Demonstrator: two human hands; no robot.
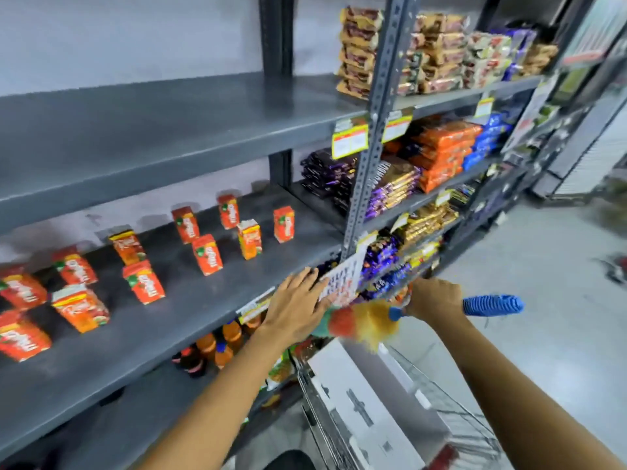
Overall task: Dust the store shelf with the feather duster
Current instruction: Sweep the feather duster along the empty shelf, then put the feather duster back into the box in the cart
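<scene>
A grey metal store shelf (190,310) runs across the left, with several small orange juice cartons (207,254) standing on it. My right hand (436,298) grips the blue ribbed handle (492,305) of a feather duster. Its orange, yellow and green feathers (359,322) point left, blurred, just below the shelf's front edge. My left hand (297,308) lies flat, fingers spread, on the shelf's front edge, next to a white printed sign (344,278) hanging from the upright post.
An empty grey shelf (169,130) sits above. To the right, shelves hold stacked snack and chocolate packs (441,154). Orange bottles (217,344) stand on the shelf below. A wire cart (441,418) with a white box (359,408) stands right under my hands. Grey floor (549,266) lies at right.
</scene>
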